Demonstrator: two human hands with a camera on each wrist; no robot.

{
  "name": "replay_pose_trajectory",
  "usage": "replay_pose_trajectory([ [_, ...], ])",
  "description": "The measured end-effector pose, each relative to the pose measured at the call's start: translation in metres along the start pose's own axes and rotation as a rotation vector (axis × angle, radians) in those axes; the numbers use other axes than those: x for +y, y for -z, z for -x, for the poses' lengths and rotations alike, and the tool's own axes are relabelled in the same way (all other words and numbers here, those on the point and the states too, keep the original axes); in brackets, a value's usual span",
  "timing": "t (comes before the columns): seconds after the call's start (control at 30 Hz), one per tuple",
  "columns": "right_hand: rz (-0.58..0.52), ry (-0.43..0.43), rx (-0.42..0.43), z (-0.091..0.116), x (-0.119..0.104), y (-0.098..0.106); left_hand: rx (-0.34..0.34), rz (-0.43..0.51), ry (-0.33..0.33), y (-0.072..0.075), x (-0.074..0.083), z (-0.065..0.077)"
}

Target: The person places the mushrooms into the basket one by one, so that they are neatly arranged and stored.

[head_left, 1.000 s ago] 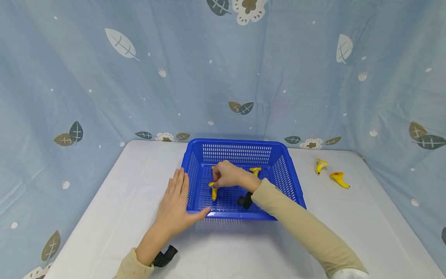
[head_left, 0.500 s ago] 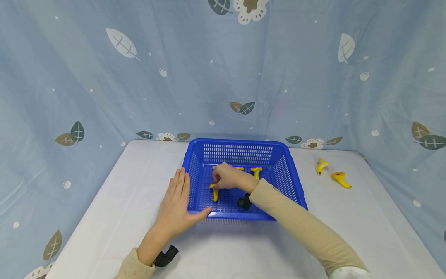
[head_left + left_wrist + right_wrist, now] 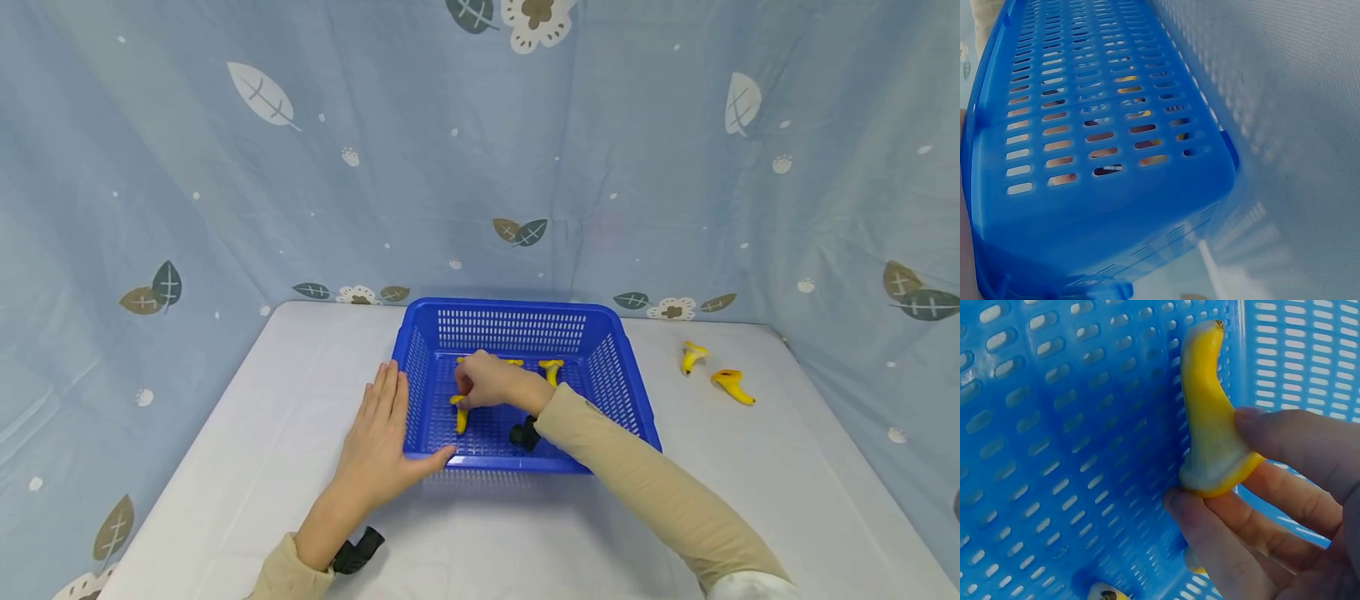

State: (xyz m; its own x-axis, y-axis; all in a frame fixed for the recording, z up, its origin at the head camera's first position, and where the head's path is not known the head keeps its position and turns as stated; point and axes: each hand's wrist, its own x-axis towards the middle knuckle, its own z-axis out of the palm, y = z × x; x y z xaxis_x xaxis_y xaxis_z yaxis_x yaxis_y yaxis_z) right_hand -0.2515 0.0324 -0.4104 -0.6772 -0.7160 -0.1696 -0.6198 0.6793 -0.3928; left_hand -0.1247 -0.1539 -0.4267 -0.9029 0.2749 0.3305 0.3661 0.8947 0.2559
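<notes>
My right hand (image 3: 491, 379) reaches into a blue plastic basket (image 3: 517, 461) and pinches a yellow chanterelle mushroom (image 3: 461, 418) by its flared cap. In the right wrist view the thumb lies on one side of the chanterelle (image 3: 1205, 412) and fingertips (image 3: 1188, 506) touch the cap's rim; its narrow dark-tipped stem points away from the palm. My left hand (image 3: 378, 450) rests along the basket's left rim, fingers straight, thumb spread over the front rim. Farther inside, another chanterelle (image 3: 551, 371) lies toward the right; yellow edges of others show behind my right hand, mostly hidden.
Two more chanterelles lie on the white table (image 3: 750, 475) right of the basket: one smaller (image 3: 692, 357), one with an orange hollow (image 3: 733, 386). A blue leaf-patterned curtain (image 3: 405, 167) hangs behind the table. Black wrist devices (image 3: 358, 550) are on both wrists.
My right hand shifts very slightly at the chanterelle, uncovering a yellow edge behind it. The left hand stays in place on the basket.
</notes>
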Motion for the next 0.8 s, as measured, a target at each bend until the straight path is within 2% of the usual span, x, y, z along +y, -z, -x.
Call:
replay_pose_trajectory([
  [0.3,0.006,0.032,-0.013,0.003,0.001,0.004,-0.002,0.005,-0.006,0.001,0.001,0.001],
  [0.8,-0.072,0.096,0.049,0.020,0.006,0.026,-0.005,-0.006,0.001,0.002,0.001,0.001],
])
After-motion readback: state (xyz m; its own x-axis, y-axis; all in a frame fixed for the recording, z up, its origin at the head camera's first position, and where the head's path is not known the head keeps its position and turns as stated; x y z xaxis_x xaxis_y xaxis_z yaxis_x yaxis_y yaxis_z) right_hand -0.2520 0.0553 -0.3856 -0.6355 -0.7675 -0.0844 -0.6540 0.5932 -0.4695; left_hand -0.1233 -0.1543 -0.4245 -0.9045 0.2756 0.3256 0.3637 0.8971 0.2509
